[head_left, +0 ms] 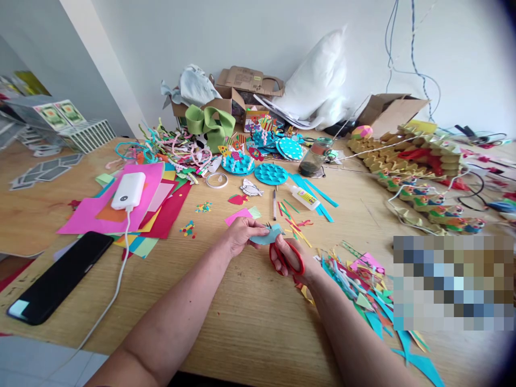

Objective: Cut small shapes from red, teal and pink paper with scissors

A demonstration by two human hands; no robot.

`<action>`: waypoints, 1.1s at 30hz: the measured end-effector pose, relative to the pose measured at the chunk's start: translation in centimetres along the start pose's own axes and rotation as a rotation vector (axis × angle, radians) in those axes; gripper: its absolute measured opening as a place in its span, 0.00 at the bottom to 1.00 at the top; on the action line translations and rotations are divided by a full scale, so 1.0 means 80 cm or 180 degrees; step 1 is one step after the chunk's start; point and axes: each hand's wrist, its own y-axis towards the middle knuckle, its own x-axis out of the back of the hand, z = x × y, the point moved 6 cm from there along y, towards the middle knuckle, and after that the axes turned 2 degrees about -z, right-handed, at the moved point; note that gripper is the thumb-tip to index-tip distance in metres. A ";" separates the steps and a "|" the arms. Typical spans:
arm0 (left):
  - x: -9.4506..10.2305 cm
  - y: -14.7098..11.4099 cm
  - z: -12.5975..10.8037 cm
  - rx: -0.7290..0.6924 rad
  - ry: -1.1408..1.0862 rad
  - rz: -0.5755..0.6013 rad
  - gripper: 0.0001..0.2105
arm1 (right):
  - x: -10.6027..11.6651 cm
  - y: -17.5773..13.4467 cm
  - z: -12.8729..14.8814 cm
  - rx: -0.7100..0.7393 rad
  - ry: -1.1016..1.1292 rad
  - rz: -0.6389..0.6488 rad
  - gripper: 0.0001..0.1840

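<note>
Between thumb and fingers, my left hand grips a small piece of light blue paper. Red-handled scissors sit in my right hand, close against the paper's right edge; their blades are mostly hidden. Just beyond the hands lie pink paper and a pen. Farther back are a red paper cutout and a fish cutout with black outlines. Thin coloured paper strips are scattered to the right, near a white glue bottle.
Coloured sheets, a white power bank with a cable and a black phone lie left. Paper scraps are heaped by my right forearm. Blue discs, a jar and egg cartons stand farther back.
</note>
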 end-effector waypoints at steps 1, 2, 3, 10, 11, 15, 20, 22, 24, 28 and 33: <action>0.000 0.000 0.000 -0.0004 -0.0001 -0.0002 0.17 | 0.000 0.000 0.000 0.0002 -0.0004 -0.0009 0.36; 0.000 0.000 0.000 -0.0001 -0.0003 -0.0002 0.17 | 0.000 0.000 0.001 -0.0001 -0.0004 -0.0018 0.36; 0.000 0.000 0.000 0.0002 -0.0009 -0.0005 0.17 | 0.000 0.000 0.001 -0.0006 -0.0002 -0.0030 0.36; 0.001 0.000 0.000 0.0051 -0.0038 -0.0028 0.17 | 0.000 0.000 0.002 0.0079 0.0006 -0.0025 0.35; 0.001 0.000 0.000 0.0053 -0.0045 -0.0038 0.17 | 0.000 0.000 0.001 0.0078 0.0009 -0.0032 0.35; 0.001 0.001 0.001 0.0043 -0.0057 -0.0009 0.18 | 0.001 0.001 0.000 0.0125 0.0015 -0.0067 0.35; -0.003 -0.002 0.001 0.0182 -0.0095 0.0154 0.19 | 0.004 0.002 0.002 0.0242 0.0010 -0.0176 0.35; -0.003 -0.004 0.000 0.0218 -0.0129 0.0189 0.18 | 0.005 0.002 0.002 0.0266 -0.0001 -0.0189 0.35; -0.004 -0.005 0.000 0.0237 -0.0168 0.0215 0.18 | 0.005 0.002 0.002 0.0282 -0.0019 -0.0190 0.35; -0.002 -0.002 0.003 0.0268 -0.0288 0.0190 0.16 | 0.006 0.004 0.002 0.0307 -0.0034 -0.0244 0.34; -0.002 -0.001 0.006 0.0309 -0.0425 0.0151 0.15 | 0.005 0.004 0.005 0.0322 -0.0105 -0.0302 0.35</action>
